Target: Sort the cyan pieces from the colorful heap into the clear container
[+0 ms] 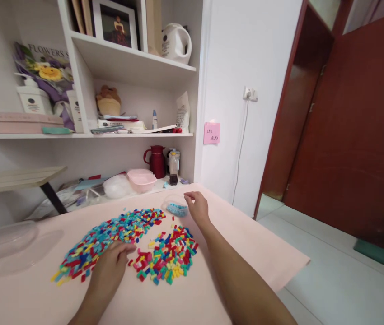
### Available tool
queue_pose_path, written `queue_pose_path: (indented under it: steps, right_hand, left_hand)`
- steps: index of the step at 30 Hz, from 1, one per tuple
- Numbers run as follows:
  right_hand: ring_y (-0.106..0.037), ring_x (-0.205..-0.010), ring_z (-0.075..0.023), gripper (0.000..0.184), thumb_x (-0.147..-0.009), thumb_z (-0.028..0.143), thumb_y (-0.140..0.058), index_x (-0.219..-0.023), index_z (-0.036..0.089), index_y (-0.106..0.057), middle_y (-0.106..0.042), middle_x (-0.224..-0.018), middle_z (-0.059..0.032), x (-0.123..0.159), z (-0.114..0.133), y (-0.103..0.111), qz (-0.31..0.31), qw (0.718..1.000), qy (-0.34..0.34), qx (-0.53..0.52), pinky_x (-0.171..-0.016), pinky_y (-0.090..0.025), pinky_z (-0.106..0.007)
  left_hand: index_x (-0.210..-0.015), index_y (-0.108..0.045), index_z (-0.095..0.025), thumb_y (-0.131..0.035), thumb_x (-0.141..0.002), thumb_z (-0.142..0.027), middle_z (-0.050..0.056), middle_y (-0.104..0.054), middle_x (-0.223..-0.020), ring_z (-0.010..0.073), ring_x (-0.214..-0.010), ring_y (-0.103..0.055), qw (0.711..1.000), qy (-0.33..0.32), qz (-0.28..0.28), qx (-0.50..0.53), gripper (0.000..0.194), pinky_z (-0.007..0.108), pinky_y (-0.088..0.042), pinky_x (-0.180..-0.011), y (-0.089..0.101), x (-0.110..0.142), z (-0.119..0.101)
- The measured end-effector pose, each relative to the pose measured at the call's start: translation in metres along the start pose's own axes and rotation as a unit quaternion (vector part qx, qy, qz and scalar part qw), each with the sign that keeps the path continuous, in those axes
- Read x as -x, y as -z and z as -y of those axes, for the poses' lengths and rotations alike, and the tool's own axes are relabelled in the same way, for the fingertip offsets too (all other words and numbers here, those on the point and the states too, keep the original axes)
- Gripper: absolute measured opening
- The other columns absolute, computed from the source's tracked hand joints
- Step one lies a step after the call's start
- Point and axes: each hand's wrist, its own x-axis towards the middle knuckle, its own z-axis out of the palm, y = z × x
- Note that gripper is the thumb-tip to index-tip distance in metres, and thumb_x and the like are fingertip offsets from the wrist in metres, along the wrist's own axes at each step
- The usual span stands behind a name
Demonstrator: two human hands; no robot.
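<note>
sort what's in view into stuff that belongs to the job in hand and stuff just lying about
Seemingly in use: left hand; right hand; clear container; blue pieces inside it; larger coloured pile; smaller coloured pile

Seemingly just about: red jug; pink bowl; framed picture; pink box

On the left we have a larger heap of small oblong pieces (110, 234), loosely spread, mixing blue, red, yellow and green; just to its right lies our smaller heap (173, 255), equally mixed. Beyond both, our clear, rounded container (175, 200) sits upright with light-blue pieces (177, 209) inside.
</note>
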Motion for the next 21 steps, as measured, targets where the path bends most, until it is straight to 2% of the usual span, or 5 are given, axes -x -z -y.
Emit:
queue_pose_path:
  steps: [8,11,14,18,21]
  right_hand:
    - [-0.059,-0.06,-0.0147,0.021,-0.084,0.038,-0.058,-0.081,0.023,-0.074,-0.066,-0.066,0.0015,0.02,0.046,-0.009,0.099,0.982,0.023,-0.159,-0.06,-0.045,-0.025]
    - [-0.054,-0.05,-0.0118,0.03,-0.086,0.045,-0.055,-0.082,0.021,-0.073,-0.061,-0.059,0.0021,0.02,0.054,-0.004,0.076,0.97,-0.008,-0.229,-0.053,-0.044,-0.024]
    - [-0.049,-0.045,-0.0096,0.037,-0.086,0.051,-0.052,-0.084,0.018,-0.069,-0.056,-0.057,0.0026,0.014,0.053,0.004,0.019,0.953,-0.054,-0.298,-0.047,-0.039,-0.022]
    - [-0.046,-0.043,-0.0084,0.038,-0.082,0.053,-0.055,-0.084,0.016,-0.066,-0.052,-0.056,0.0033,0.006,0.046,0.012,-0.049,0.92,-0.116,-0.371,-0.041,-0.032,-0.02]
    - [-0.045,-0.043,-0.008,0.036,-0.079,0.051,-0.058,-0.081,0.016,-0.065,-0.052,-0.055,0.0035,0.004,0.041,0.014,-0.071,0.896,-0.152,-0.411,-0.041,-0.032,-0.02]
  left_hand:
    - [-0.08,-0.075,-0.025,-0.042,-0.077,-0.021,0.003,-0.071,-0.089,0.019,-0.083,-0.068,0.999,-0.017,-0.002,-0.027,0.033,0.032,-0.056,-0.074,0.002,0.001,0.002]
    - [-0.085,-0.074,-0.025,-0.042,-0.081,-0.024,0.004,-0.069,-0.094,0.0202,-0.088,-0.067,0.999,-0.032,-0.02,-0.037,0.033,0.034,-0.055,-0.079,0.002,0.003,-0.005]
    - [-0.107,-0.071,-0.026,-0.047,-0.086,-0.033,0.008,-0.063,-0.115,0.0232,-0.107,-0.061,0.99,-0.125,-0.028,-0.065,0.033,0.038,-0.049,-0.092,0.001,0.011,-0.022]
    - [-0.129,-0.055,-0.043,-0.051,-0.09,-0.036,0.0,-0.045,-0.148,0.0286,-0.135,-0.041,0.929,-0.314,0.126,-0.15,0.04,0.053,-0.032,-0.11,-0.001,0.025,-0.054]
    - [-0.135,-0.045,-0.05,-0.051,-0.091,-0.045,-0.006,-0.033,-0.155,0.0311,-0.143,-0.027,0.877,-0.364,0.258,-0.179,0.045,0.06,-0.026,-0.111,-0.003,0.029,-0.069]
